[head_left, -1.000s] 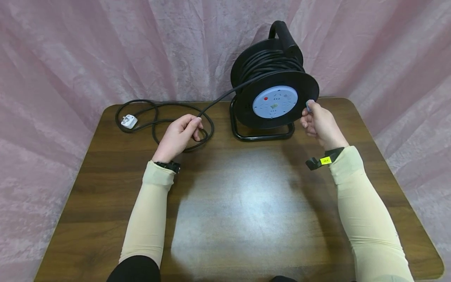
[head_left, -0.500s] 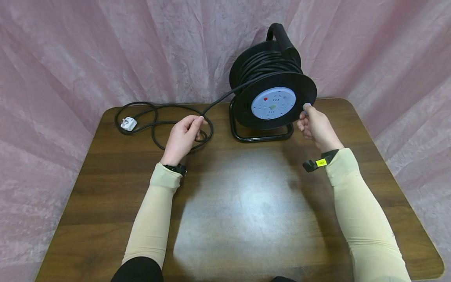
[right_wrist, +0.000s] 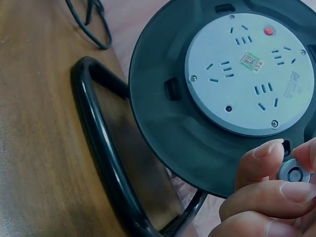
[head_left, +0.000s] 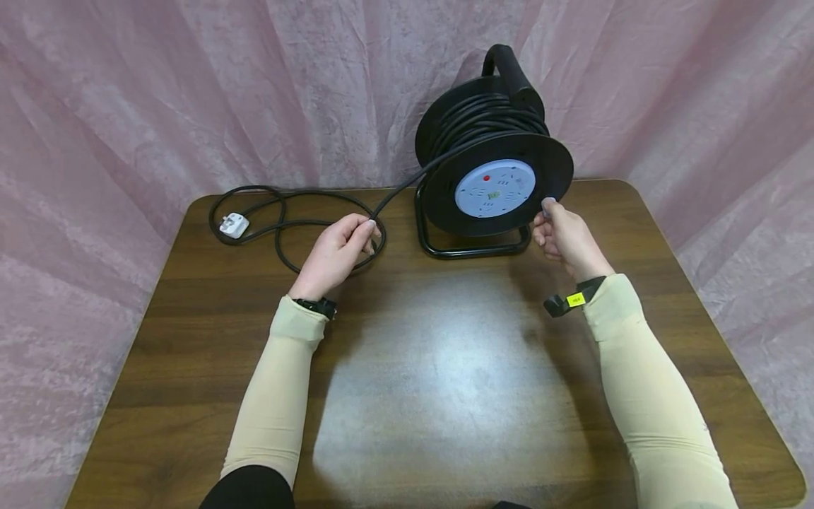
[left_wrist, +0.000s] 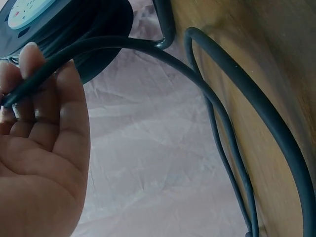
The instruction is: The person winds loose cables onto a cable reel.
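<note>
A black cable reel (head_left: 553, 162) stands upright at the back of the table, dark cable (head_left: 473, 116) wound thickly on its drum. My right hand (head_left: 569, 240) pinches the small grey crank knob (right_wrist: 295, 171) at the lower right of the reel's front disc, thumb and index finger on it. My left hand (head_left: 337, 254) pinches the loose cable between thumb and fingers, left of the reel. From there the cable slants up to the drum. In the left wrist view the cable (left_wrist: 98, 42) crosses the fingers of that hand.
Loose loops of cable (head_left: 280, 226) lie at the back left of the table (head_left: 210, 367), with a white plug (head_left: 234, 225) at their end. The reel rests on a black tubular stand (head_left: 473, 252). A pink curtain (head_left: 286, 92) hangs behind the table.
The reel's disc has turned slightly clockwise, and my right hand has moved down and a little left with the knob. My left hand has shifted slightly right, still pinching the cable.
</note>
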Demonstrator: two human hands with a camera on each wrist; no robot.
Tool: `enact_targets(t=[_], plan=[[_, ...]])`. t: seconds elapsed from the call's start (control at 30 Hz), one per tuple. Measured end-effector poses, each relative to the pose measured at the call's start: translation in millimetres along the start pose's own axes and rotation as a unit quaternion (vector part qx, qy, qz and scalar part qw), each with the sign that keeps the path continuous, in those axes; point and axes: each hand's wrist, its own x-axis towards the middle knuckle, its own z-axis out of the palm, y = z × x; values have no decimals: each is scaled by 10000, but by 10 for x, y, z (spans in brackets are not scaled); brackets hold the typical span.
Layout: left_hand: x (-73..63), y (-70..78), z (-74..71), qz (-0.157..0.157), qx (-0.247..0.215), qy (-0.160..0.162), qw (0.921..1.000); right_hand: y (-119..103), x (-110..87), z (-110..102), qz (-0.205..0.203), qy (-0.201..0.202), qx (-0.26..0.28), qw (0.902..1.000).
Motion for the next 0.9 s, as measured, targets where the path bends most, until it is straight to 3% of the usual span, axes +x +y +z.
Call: enact_targets(t=[0.4, 0.7, 0.9], plan=[[5, -32, 16, 111, -538, -590, 9967, 102, 30, 42, 173, 19, -46, 9998], [16, -68, 41, 229, -373, -788, 9959, 188, 47, 103, 359, -15, -95, 9993], [22, -56, 56, 221, -81, -717, 9971, 237, 66, 133, 372, -63, -85, 9993]])
